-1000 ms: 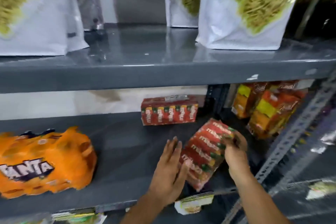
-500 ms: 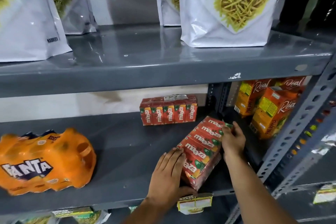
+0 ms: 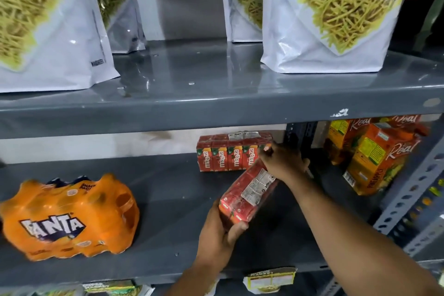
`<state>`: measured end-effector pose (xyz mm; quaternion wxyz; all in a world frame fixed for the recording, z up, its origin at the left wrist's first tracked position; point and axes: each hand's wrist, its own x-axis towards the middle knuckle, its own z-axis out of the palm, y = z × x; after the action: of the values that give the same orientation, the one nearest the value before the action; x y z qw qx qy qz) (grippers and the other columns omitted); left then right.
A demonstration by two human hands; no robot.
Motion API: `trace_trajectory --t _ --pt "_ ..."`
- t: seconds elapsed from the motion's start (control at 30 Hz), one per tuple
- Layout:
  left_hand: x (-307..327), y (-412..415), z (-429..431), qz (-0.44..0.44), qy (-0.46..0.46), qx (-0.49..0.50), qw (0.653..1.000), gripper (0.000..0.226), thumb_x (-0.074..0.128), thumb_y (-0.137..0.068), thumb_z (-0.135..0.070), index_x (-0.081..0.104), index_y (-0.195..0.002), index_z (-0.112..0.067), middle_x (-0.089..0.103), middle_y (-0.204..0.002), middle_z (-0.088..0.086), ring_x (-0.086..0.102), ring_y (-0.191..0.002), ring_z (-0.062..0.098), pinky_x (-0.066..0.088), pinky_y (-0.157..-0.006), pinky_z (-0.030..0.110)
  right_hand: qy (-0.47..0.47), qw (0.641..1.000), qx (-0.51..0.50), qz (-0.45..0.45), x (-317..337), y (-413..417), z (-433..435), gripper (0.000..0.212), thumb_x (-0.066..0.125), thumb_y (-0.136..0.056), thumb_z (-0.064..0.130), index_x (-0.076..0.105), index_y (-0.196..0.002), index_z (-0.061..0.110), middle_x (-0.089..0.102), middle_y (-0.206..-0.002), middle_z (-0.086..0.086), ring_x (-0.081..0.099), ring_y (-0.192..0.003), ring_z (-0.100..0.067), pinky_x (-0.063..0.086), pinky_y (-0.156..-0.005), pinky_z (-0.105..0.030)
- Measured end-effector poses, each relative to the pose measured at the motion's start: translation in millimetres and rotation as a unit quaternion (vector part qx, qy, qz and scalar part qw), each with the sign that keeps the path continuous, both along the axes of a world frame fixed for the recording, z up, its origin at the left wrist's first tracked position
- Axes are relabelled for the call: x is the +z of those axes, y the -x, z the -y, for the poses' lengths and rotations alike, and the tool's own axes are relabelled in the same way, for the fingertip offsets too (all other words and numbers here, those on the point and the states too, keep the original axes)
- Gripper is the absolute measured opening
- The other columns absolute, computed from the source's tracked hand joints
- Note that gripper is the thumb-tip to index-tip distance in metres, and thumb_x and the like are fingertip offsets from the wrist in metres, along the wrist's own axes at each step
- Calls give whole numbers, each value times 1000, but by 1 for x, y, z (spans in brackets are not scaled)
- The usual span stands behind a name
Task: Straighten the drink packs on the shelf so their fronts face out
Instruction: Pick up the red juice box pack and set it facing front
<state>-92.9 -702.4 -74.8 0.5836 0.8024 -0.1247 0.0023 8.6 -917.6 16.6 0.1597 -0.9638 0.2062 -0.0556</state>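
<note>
A red Maaza drink pack (image 3: 247, 193) lies slanted on the grey middle shelf (image 3: 168, 199), its white label side turned up. My left hand (image 3: 219, 230) grips its near end and my right hand (image 3: 283, 162) holds its far end. Behind it a second red Maaza pack (image 3: 230, 152) stands against the back wall with its fronts facing out. An orange shrink-wrapped Fanta pack (image 3: 69, 217) lies at the shelf's left, logo towards me.
Orange Real juice cartons (image 3: 379, 158) stand at the right behind a perforated grey upright (image 3: 408, 199). White bags of yellow noodle snack (image 3: 324, 14) fill the upper shelf (image 3: 216, 106). Price tags (image 3: 270, 279) hang off the shelf's front edge.
Both hands have rolled the slanted Maaza pack over, so its label side shows instead of its printed face. My right hand has moved farther back and my left hand now wraps the near end.
</note>
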Motion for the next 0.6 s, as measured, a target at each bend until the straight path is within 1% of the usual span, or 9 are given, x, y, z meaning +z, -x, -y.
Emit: trace_trajectory --t 0.1,0.2,0.3,0.37,0.4,0.47,0.5,0.57,0.6 --pt "6 -1 -5 -30 33 4 999 60 56 -70 -81 37 -124 -61 63 -123 -27 57 -117 -7 47 -86 7 52 998 23 -37 -1 -11 -6 77 23 -84 79 58 -130 27 58 -138 -9 46 -131 -40 35 -101 -54" --pt "10 7 -3 -42 69 10 997 77 56 -76 -75 31 -143 -46 55 -139 -18 53 -124 -6 47 -93 10 66 997 36 -31 -1 -20 -1 76 28 -81 82 65 -118 26 67 -123 -8 58 -119 -36 41 -97 -48" --pt "12 22 12 -95 145 39 984 98 55 -77 -74 8 -156 -38 36 -154 -14 41 -137 2 38 -111 23 -100 993 51 47 -5 -15 21 64 43 -87 71 64 -122 23 71 -120 -8 67 -105 -30 49 -83 -34" --pt "16 24 23 -137 194 43 970 97 50 -79 -70 -2 -155 -40 28 -155 -14 35 -142 9 32 -115 29 -195 976 49 87 -13 -4 31 53 49 -92 58 65 -124 19 71 -123 -10 67 -103 -28 50 -83 -32" --pt "18 20 26 -151 204 49 966 93 48 -82 -67 -3 -155 -40 29 -154 -12 36 -142 12 31 -115 29 -225 969 39 99 -19 3 34 52 49 -93 56 64 -127 20 70 -127 -9 66 -109 -29 49 -86 -32" --pt "21 6 25 -162 214 67 961 78 46 -91 -60 9 -156 -38 40 -153 -3 46 -137 20 35 -116 38 -256 957 1 137 -32 18 36 52 52 -93 54 62 -132 21 68 -131 -8 63 -119 -30 44 -88 -29" --pt "22 -3 20 -160 215 76 960 69 48 -94 -57 22 -154 -35 50 -148 2 53 -131 23 40 -113 44 -267 948 -23 169 -39 25 36 51 55 -92 52 63 -132 20 69 -130 -9 63 -120 -30 41 -87 -27" --pt "24 -23 10 -145 213 72 964 47 50 -94 -49 52 -137 -31 69 -127 7 67 -114 25 51 -101 48 -275 928 -71 240 -49 43 33 48 59 -92 46 66 -127 15 70 -125 -13 65 -114 -31 41 -84 -28" --pt "24 -32 4 -138 212 60 966 39 48 -91 -43 61 -126 -30 74 -118 7 71 -108 25 57 -94 45 -269 920 -87 271 -53 51 29 46 60 -92 44 67 -124 12 71 -120 -16 67 -105 -31 42 -80 -29"
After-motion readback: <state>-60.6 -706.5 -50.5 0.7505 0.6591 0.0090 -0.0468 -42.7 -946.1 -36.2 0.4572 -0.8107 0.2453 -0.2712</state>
